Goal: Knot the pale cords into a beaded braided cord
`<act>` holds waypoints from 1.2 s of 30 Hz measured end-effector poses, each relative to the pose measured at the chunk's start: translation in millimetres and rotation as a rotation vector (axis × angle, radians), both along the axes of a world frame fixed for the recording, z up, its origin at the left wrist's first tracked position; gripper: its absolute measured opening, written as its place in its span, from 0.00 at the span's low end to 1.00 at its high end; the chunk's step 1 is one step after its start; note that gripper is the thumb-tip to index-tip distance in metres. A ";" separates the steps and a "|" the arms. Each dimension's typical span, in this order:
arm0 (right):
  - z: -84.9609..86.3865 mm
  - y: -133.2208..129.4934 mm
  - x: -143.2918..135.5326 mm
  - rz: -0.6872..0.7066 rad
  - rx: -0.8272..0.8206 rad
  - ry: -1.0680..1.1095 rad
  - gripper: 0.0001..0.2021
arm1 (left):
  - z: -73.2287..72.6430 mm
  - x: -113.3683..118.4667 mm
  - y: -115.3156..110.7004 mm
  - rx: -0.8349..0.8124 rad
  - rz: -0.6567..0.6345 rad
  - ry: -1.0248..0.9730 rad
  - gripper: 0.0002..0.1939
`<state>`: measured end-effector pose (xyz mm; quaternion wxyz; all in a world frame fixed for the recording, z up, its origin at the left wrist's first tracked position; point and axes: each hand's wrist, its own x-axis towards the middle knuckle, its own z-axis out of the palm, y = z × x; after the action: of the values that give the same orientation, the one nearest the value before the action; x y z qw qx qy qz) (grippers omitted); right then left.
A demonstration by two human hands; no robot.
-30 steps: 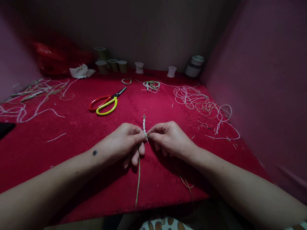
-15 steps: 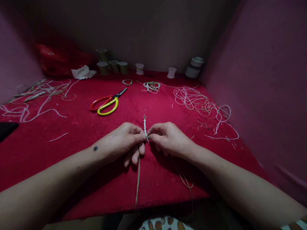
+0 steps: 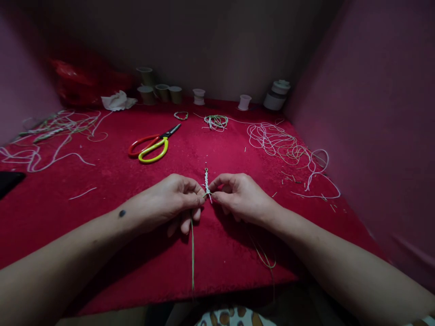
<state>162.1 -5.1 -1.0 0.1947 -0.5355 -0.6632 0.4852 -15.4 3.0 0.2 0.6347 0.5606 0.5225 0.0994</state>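
A short white and green braided cord (image 3: pixel 206 180) lies in front of me on the red cloth, a small loop at its far end. My left hand (image 3: pixel 180 197) is closed, pinching a green cord just left of the braid's near end. That green cord (image 3: pixel 193 258) hangs below the hand towards the table edge. On the other side, my right hand (image 3: pixel 239 197) pinches at the braid's near end with thumb and forefinger. What lies between those fingertips is mostly hidden. A thin cord loop (image 3: pixel 267 260) trails below the right hand. A short white end pokes out between both hands.
Red and yellow handled scissors (image 3: pixel 152 147) lie beyond my left hand. Tangled cords sit at left (image 3: pixel 64 131) and right (image 3: pixel 272 140). Finished-looking braids (image 3: pixel 215 121), thread spools (image 3: pixel 199 97), a jar (image 3: pixel 277 95) and a red bag (image 3: pixel 84 81) stand further back.
My left hand has moved slightly left from the braid, drawing the green cord out sideways. The braid now lies straighter and its near end shows more. My right hand stays almost in place.
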 end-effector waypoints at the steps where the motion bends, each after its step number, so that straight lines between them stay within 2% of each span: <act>1: 0.0 -0.1 -0.2 -0.001 0.003 0.001 0.08 | 0.7 0.6 -0.5 0.001 0.004 0.002 0.11; 6: 1.4 -0.4 -1.1 -0.001 -0.012 -0.014 0.10 | 5.5 4.9 -2.4 0.006 0.047 -0.006 0.11; 15: 1.0 -0.3 0.2 0.007 -0.014 -0.022 0.08 | 3.9 3.7 -2.3 0.030 0.002 0.009 0.06; 20: 2.4 0.9 2.8 0.019 -0.081 0.007 0.04 | 5.1 1.3 -2.2 0.022 -0.013 -0.004 0.08; 26: 7.3 6.0 7.8 0.061 -0.218 0.065 0.05 | 5.3 -2.0 -0.2 -0.057 -0.026 0.005 0.16; 31: 6.4 9.2 10.8 0.087 -0.255 0.104 0.06 | 6.5 -2.2 2.1 -0.098 0.035 -0.012 0.14; 36: 5.4 10.4 11.2 0.103 -0.272 0.097 0.07 | 8.4 -2.7 1.9 -0.142 0.021 0.002 0.15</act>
<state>173.3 5.3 4.4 0.1272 -0.4982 -0.6077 0.6053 -18.1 4.9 8.6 0.6713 0.5089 0.5345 0.0682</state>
